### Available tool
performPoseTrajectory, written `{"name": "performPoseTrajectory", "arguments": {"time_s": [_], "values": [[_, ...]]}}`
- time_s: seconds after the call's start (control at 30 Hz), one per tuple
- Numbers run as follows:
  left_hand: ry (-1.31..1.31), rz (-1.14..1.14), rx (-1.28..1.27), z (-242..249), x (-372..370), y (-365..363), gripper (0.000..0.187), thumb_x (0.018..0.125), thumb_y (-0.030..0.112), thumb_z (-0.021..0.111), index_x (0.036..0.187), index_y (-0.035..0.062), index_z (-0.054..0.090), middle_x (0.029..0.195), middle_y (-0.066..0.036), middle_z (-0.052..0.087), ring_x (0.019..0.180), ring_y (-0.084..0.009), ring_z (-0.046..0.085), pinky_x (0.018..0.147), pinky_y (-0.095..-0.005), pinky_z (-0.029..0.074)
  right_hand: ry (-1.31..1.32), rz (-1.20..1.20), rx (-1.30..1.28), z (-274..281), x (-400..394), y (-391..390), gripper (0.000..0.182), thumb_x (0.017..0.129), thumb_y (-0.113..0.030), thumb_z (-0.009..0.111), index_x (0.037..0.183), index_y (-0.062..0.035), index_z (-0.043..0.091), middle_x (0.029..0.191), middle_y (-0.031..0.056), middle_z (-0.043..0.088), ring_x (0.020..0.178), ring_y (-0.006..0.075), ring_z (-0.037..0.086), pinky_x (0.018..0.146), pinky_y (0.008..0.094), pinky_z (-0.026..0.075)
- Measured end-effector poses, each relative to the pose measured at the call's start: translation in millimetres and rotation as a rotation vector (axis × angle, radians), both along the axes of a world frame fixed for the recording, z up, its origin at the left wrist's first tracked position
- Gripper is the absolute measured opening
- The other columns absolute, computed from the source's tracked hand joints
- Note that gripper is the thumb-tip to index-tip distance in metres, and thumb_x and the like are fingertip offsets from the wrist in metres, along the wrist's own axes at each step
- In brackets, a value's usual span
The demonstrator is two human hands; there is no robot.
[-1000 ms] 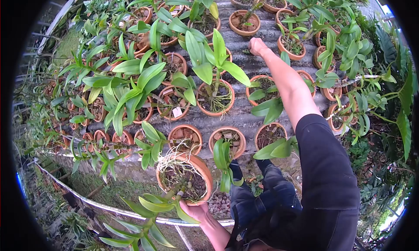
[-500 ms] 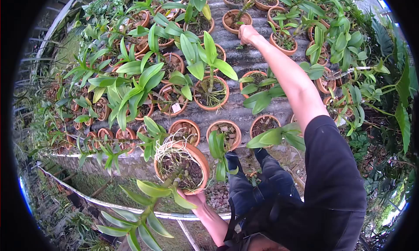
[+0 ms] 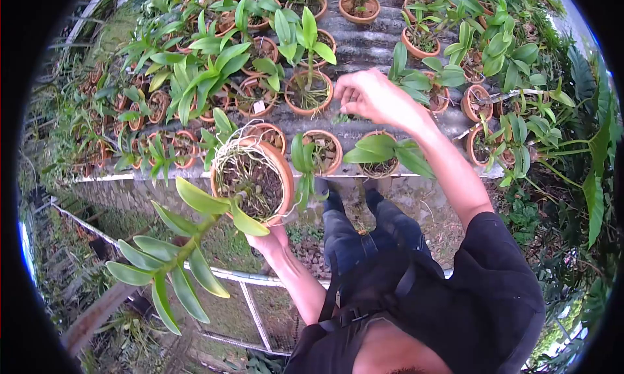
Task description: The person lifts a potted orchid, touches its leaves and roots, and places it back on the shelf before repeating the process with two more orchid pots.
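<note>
My left hand (image 3: 268,239) grips the underside of a terracotta pot (image 3: 283,179) with dark potting mix and pale roots. Its orchid stem (image 3: 179,250) hangs out to the lower left with several long green leaves. My right hand (image 3: 372,95) hovers over the corrugated bench (image 3: 370,45), fingers curled and pinched together, just right of a potted orchid (image 3: 308,88). Whether the fingers pinch anything small I cannot tell.
Many terracotta pots of orchids fill the bench in rows, such as one (image 3: 359,8) at the back and one (image 3: 324,151) at the front edge. Below the bench lie gravel (image 3: 311,250) and a wire mesh frame (image 3: 257,309). Foliage (image 3: 585,179) crowds the right side.
My right hand has pulled back from the far row of pots toward me, fingers now curled. The held pot has come up and closer, and the view has tilted down.
</note>
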State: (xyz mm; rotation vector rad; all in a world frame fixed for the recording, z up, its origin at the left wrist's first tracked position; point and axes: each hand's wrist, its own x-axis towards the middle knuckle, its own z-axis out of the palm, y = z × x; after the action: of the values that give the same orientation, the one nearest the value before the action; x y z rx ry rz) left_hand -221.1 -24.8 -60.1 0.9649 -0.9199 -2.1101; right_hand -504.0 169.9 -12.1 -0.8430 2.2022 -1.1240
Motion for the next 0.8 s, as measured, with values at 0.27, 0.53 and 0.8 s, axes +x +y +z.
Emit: {"name": "performPoseTrajectory", "arguments": {"time_s": [0.27,0.53,0.8], "values": [[0.090,-0.032,-0.015,-6,17,7,0.071,0.094,0.050,0.054,0.149,0.0142,0.028,0.143,-0.020,0.044,0.118,-0.0440,0.056,0.083,-0.0672,0.054,0.134,0.625,-0.156,14,110,11,0.026,0.073,-0.006,0.075,0.096,0.0018,0.066,0.083,0.0162,0.069,0.079,0.0334,0.067,0.069,0.0432,0.052],[0.033,-0.108,-0.003,-18,24,-1,0.075,0.087,0.048,0.059,0.148,0.0145,0.032,0.144,-0.017,0.044,0.122,-0.0411,0.053,0.086,-0.0673,0.054,0.200,0.154,0.464,14,-48,-12,0.024,0.074,-0.010,0.077,0.096,-0.0023,0.072,0.089,0.0145,0.073,0.085,0.0266,0.071,0.077,0.0367,0.056],[-0.131,-0.067,0.106,-16,17,-12,0.060,0.098,0.049,0.044,0.144,0.0094,0.039,0.139,-0.017,0.049,0.125,-0.0360,0.051,0.109,-0.0579,0.041,0.213,0.054,0.720,-193,-187,-25,0.026,0.069,-0.013,0.081,0.094,-0.0146,0.074,0.099,0.0107,0.073,0.097,0.0289,0.069,0.086,0.0382,0.054]]}}
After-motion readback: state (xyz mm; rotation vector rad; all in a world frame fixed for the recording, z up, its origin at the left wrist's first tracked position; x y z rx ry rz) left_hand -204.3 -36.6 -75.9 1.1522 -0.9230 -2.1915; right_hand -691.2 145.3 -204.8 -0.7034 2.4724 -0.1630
